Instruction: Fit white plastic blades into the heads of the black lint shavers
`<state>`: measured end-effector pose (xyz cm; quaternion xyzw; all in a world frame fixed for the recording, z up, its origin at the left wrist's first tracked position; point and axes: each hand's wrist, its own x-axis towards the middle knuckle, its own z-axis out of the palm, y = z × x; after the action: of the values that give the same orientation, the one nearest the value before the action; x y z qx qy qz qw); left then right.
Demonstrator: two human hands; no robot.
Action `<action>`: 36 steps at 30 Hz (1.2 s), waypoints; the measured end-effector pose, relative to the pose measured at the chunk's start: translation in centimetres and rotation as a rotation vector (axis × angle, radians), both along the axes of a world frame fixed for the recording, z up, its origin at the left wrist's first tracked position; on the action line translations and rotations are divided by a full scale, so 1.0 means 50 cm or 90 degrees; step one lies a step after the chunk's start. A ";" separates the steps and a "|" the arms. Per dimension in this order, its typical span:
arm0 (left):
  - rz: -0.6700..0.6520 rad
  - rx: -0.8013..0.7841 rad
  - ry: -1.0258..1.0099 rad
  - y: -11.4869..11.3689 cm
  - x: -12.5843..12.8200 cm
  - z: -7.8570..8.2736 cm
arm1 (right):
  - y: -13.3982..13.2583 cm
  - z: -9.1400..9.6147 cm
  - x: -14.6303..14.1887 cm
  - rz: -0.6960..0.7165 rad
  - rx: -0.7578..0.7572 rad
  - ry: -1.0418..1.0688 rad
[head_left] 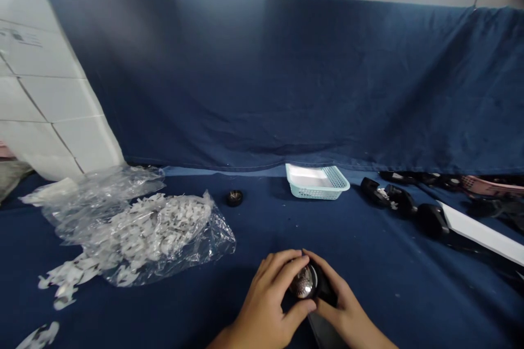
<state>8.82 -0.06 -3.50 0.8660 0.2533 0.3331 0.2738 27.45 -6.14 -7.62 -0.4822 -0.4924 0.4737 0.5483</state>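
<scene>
Evidently, the fingers of the left hand (266, 299) are closed around a shiny perforated dome (303, 283), thumb at its lower edge, fingertips at its upper. By the right hand (347, 302), the black body (325, 331) behind the dome is cupped, thumb and fingers curved about it. Both are held between the hands, low in the view, over the cloth-covered counter (360, 251); whether any weight is borne by the cloth cannot be told.

Handling, as judged: light, stiff, easily managed by two hands. The polished dome is likely to be slippery, and its pierced metal, if thin, could be dented by a hard pinch; it is best taken by the rim. A firmer hold is offered by the dark body.

Farther out, a small round black part (234, 198) is seen, with a mint basket (319, 193) to its right. To the left, white pieces (164, 223) are spilled over clear plastic (221, 237). Black parts (372, 192) are scattered at right.
</scene>
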 end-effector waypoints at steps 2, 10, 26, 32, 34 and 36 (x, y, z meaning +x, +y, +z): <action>0.004 0.017 0.012 0.000 0.002 -0.002 | -0.006 0.001 0.005 0.009 -0.020 0.011; 0.040 -0.006 -0.027 0.007 -0.002 -0.021 | -0.014 0.019 0.020 -0.005 -0.145 0.201; 0.056 -0.151 -0.105 0.006 -0.009 -0.014 | -0.008 0.024 0.014 -0.018 -0.160 0.253; 0.041 -0.331 -0.184 0.002 -0.005 0.001 | -0.017 0.005 0.039 -0.107 0.088 -0.054; 0.003 -0.437 -0.240 0.002 -0.002 0.001 | -0.020 0.003 0.044 -0.119 0.175 -0.141; -0.043 -0.538 -0.287 0.002 0.001 -0.001 | -0.020 0.008 0.046 -0.107 0.280 -0.249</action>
<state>8.89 0.05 -3.56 0.5927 0.2729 0.3714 0.6605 29.74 -7.14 -7.24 -0.4728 -0.6377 0.2067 0.5719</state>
